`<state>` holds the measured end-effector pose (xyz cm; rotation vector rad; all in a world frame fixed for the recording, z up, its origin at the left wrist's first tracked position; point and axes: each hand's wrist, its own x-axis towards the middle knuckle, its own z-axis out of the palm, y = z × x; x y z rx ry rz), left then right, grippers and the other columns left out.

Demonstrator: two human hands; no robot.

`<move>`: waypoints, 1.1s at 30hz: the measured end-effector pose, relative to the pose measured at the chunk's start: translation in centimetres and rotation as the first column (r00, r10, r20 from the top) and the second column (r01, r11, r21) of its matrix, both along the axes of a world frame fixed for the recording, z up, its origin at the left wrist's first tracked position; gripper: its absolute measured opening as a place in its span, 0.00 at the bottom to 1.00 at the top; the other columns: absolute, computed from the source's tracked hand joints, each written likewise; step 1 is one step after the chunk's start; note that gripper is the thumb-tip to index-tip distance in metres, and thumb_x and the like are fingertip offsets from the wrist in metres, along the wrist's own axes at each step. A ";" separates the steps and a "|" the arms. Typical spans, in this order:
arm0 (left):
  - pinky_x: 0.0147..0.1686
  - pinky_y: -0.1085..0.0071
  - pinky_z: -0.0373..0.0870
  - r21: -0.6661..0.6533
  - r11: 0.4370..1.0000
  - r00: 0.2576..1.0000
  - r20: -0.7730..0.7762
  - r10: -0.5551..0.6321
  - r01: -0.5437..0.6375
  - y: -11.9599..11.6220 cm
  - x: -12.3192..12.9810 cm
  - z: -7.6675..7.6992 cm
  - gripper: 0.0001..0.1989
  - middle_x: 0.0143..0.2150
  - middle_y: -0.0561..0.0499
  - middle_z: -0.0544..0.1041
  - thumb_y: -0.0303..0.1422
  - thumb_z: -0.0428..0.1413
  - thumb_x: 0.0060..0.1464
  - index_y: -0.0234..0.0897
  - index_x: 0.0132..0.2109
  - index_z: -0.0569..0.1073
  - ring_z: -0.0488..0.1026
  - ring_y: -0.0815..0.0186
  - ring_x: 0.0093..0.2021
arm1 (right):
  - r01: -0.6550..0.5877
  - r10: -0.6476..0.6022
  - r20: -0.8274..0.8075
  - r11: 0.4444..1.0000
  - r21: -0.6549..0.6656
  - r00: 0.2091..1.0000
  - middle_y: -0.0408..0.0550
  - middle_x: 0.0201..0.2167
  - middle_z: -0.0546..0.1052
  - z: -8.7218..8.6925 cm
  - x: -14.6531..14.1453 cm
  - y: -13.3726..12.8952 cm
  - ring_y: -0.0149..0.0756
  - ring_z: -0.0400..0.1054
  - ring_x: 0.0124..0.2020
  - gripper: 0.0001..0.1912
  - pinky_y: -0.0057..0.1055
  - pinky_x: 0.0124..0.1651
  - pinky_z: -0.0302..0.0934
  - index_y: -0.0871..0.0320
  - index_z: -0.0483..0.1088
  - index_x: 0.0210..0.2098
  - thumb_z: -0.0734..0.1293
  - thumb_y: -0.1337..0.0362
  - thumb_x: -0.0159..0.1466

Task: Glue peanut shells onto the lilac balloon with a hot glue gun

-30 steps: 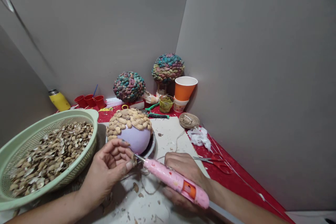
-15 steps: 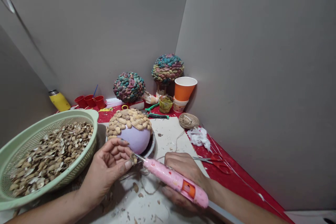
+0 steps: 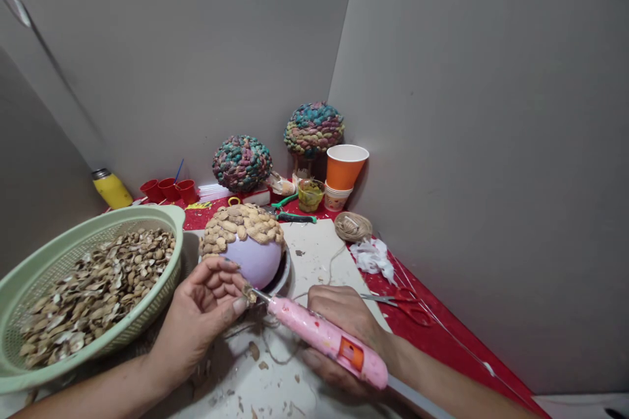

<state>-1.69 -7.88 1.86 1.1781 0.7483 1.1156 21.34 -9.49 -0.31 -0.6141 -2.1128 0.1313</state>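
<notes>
Two hands busy. L hand [image 3: 201,321] pinches a shell [image 3: 250,293] btwn thumb + fingertips, other fingers loosely curled. R hand [image 3: 346,321] is wrapped round the pink glue gun [image 3: 314,330], nozzle at the shell; can't tell if it touches or is just beside. Trigger hidden, so can't say if pressed.

Ball [image 3: 253,262] sits in a bowl [image 3: 285,278] just beyond L fingers; no clear hold on it. Progress: upper part covered w/ tan shells, packed close; lower front is bare lilac. Looks partly done, bare front left on visible side; back + underside n/a. Shell in L hand isn't on the ball yet.

Supply looks ample: green basket [image 3: 171,211] at L w/ lots of loose shells. Scraps + thread on white board [image 3: 314,245]. Behind: near painted ball [image 3: 242,163] + far painted ball [image 3: 313,129], each fully covered as far as seen. To R: twine [image 3: 352,227], tissue [image 3: 372,255], scissors [image 3: 388,300] lying w/ blades toward R hand.
</notes>
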 end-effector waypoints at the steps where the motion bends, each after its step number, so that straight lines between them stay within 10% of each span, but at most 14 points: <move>1: 0.39 0.78 0.72 0.003 1.000 1.000 -0.002 0.005 -0.005 0.0 0.0 0.0 0.15 0.36 0.54 0.77 0.25 0.65 0.51 0.41 0.44 0.71 0.73 0.72 0.36 | 0.005 -0.005 0.003 1.000 0.003 1.000 0.38 0.18 0.60 0.1 0.0 0.0 0.31 0.52 0.19 0.17 0.30 0.23 0.47 0.54 0.56 0.24 0.56 0.55 0.68; 33: 0.37 0.77 0.71 0.000 0.997 0.997 0.011 0.077 -0.077 0.0 0.0 0.1 0.16 0.35 0.52 0.76 0.26 0.65 0.49 0.38 0.44 0.71 0.73 0.71 0.35 | 0.045 -0.044 0.048 0.999 -0.012 0.998 0.39 0.17 0.59 -0.1 0.2 -0.2 0.32 0.52 0.19 0.18 0.31 0.23 0.46 0.53 0.54 0.23 0.57 0.55 0.67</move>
